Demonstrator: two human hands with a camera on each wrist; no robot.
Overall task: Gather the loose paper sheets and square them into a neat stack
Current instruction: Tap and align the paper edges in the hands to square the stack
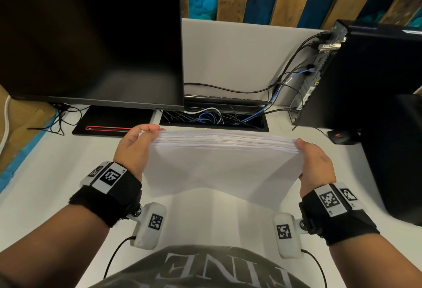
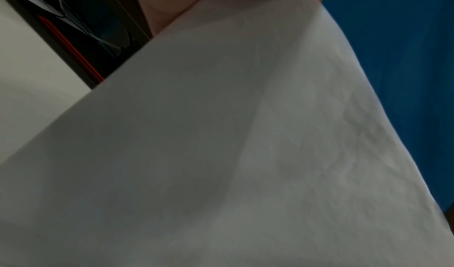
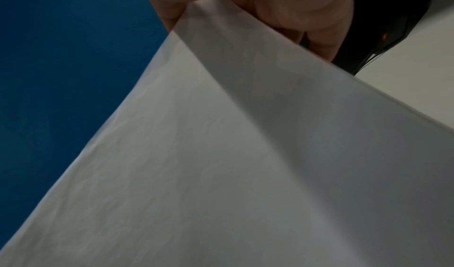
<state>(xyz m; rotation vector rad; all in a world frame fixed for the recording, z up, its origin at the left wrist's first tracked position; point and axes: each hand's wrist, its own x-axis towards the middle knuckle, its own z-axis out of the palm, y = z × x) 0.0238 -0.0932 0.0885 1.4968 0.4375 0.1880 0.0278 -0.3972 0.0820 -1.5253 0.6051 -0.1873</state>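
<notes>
A stack of white paper sheets (image 1: pixel 219 162) stands on edge above the white desk (image 1: pixel 45 191), its upper edges showing as fine lines. My left hand (image 1: pixel 139 141) grips the stack's upper left corner, fingers curled over the top. My right hand (image 1: pixel 312 162) grips the upper right corner, thumb on the near face. In the left wrist view the paper (image 2: pixel 221 154) fills most of the frame, with the palm (image 2: pixel 172 5) at the top. The right wrist view shows the sheets (image 3: pixel 245 164) pinched between thumb and fingers (image 3: pixel 282 8). The stack's bottom edge is hidden by its own face.
A dark monitor (image 1: pixel 91 43) stands at the back left on a black base (image 1: pixel 107 123). A cable tray (image 1: pixel 214 118) full of wires lies behind the paper. A black computer tower (image 1: pixel 370 77) stands at the right, with a small black device (image 1: pixel 340 136) beside it.
</notes>
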